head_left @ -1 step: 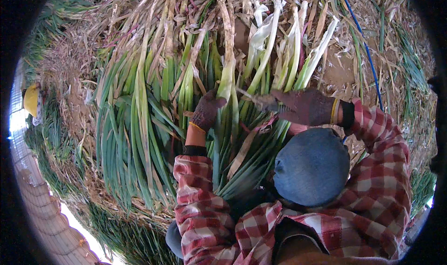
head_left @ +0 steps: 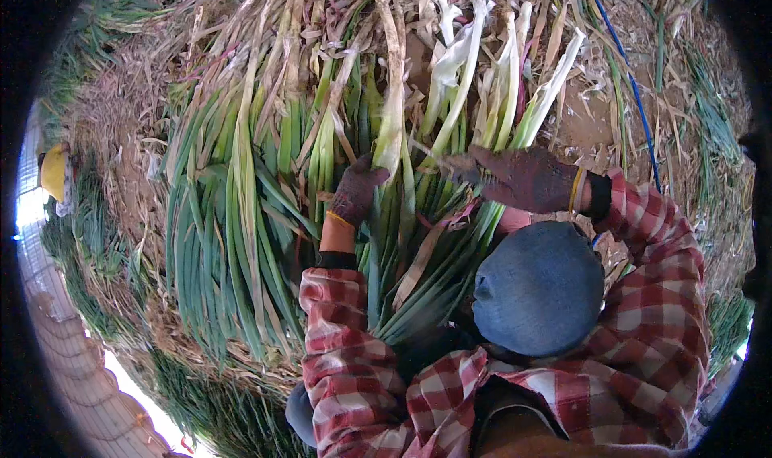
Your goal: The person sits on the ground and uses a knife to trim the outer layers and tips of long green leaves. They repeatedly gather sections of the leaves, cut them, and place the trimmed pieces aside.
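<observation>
Biggest first: brown earthen ground all round me, strewn w/ dry, straw-coloured leaf litter. On it, dead centre, the wide heap of long green onions: dark-green leaves toward me, pale stems pointing away, some w/ brown papery skin, a few at upper R peeled white. My red-and-white plaid cotton shirt fills the lower R; its L sleeve comes up at lower centre. At far L, a pale ribbed sheet curves along the rim. Rounded blue denim knee sits just below my R forearm.

Then the hands, both in dark maroon knit gloves. R hand, yellow band at the wrist, is over the heap's R part, fingers closed round a tool. L hand, orange-edged cuff, is mid-heap, thumb & fingers pinching one thick pale-green onion stalk, which stands out in front of the other leaves, brown end pointing away from me.

Smaller: thin blue cord running down the upper R; yellow rounded object at far L, can't tell what. Smallest: narrow greyish tool, tip toward the stalk; too blurred to tell kind or whether they touch.
</observation>
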`<state>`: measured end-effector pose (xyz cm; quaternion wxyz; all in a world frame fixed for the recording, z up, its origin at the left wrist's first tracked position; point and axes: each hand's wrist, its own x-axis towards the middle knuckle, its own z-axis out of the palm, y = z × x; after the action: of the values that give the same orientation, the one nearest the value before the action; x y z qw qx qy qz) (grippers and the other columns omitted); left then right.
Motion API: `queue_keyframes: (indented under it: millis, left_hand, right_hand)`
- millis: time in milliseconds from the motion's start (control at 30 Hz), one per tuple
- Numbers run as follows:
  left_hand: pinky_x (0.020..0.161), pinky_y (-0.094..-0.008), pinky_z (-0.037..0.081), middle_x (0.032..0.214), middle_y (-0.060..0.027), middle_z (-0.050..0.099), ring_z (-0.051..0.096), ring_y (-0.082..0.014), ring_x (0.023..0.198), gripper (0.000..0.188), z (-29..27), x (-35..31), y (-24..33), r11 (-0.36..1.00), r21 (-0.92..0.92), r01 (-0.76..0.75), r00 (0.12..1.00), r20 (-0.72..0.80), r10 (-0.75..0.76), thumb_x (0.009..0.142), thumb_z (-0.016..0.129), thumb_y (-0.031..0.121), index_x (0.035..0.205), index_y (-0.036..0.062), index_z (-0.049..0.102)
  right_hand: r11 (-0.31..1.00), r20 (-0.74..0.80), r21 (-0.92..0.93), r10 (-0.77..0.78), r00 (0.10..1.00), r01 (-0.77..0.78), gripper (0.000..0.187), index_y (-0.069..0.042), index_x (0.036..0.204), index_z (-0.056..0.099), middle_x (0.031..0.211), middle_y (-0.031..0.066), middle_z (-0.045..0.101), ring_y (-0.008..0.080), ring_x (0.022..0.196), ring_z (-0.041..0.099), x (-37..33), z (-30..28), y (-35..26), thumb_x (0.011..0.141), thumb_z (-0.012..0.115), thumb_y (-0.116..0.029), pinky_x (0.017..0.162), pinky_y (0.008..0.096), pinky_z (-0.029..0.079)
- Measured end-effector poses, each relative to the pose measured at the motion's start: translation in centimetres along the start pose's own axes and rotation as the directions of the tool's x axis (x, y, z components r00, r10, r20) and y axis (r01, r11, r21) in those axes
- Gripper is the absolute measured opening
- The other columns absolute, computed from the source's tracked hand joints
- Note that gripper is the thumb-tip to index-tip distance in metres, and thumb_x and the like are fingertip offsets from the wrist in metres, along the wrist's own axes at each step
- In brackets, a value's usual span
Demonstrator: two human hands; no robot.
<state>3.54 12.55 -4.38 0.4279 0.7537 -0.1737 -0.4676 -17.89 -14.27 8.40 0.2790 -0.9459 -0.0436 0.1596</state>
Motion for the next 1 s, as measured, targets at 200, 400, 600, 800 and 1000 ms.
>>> queue_keyframes:
  millis: [200,400,600,800,1000]
  left_hand:
    - [0.086,-0.0331,0.048,0.107,-0.0117,0.068,0.062,-0.0192,0.097,0.043,1.1,0.9,-0.3,0.99,-0.007,-0.139,0.99,0.013,0.139,0.086,0.07,0.024,0.116,-0.0045,0.061]
    - [0.075,-0.0366,0.049,0.09,-0.0114,0.068,0.062,-0.0195,0.084,0.042,0.0,2.7,-5.1,0.973,0.139,-0.184,0.98,-0.046,0.192,0.086,0.068,0.036,0.103,-0.0029,0.065]
    - [0.077,-0.0349,0.048,0.092,-0.0084,0.068,0.059,-0.0177,0.084,0.046,1.4,2.3,-3.1,0.992,-0.129,0.017,0.999,-0.045,-0.023,0.086,0.068,0.035,0.11,-0.0036,0.062]
    - [0.086,-0.0305,0.046,0.104,-0.0072,0.066,0.059,-0.0167,0.095,0.049,1.5,1.0,-0.3,0.943,-0.319,0.091,0.993,-0.04,-0.11,0.088,0.069,0.029,0.119,-0.0067,0.057]
    - [0.085,-0.0352,0.049,0.099,-0.0153,0.068,0.065,-0.025,0.094,0.046,1.0,0.2,-1.6,0.991,-0.119,-0.059,0.996,-0.069,0.051,0.087,0.067,0.034,0.114,-0.0022,0.058]
  right_hand:
    - [0.997,-0.073,-0.013,0.079,0.994,-0.08,0.061,0.002,0.135,0.039,0.081,0.0223,0.065,0.04,0.074,0.066,0.4,-0.2,0.5,0.092,0.056,-0.038,0.065,0.0496,0.054]
    - [0.986,-0.188,-0.085,0.128,0.974,-0.146,0.067,0.005,0.141,0.031,0.087,0.0232,0.063,0.0393,0.079,0.064,5.5,-0.6,3.5,0.093,0.058,-0.033,0.068,0.0475,0.052]
    - [0.959,-0.291,-0.135,0.202,0.935,-0.249,0.063,0.007,0.137,0.034,0.091,0.0263,0.065,0.0427,0.083,0.065,11.3,-3.0,6.5,0.094,0.05,-0.036,0.074,0.049,0.052]
    - [0.807,-0.286,-0.541,0.089,0.954,-0.237,0.038,-0.019,0.13,0.051,0.129,0.0235,0.054,0.0315,0.074,0.068,18.4,-3.3,12.3,0.094,0.05,-0.032,0.07,0.0477,0.056]
    - [0.926,-0.338,-0.183,0.255,0.906,-0.329,0.053,0.0,0.133,0.041,0.099,0.0249,0.066,0.0382,0.082,0.067,18.8,-4.9,8.2,0.095,0.05,-0.036,0.078,0.0481,0.052]
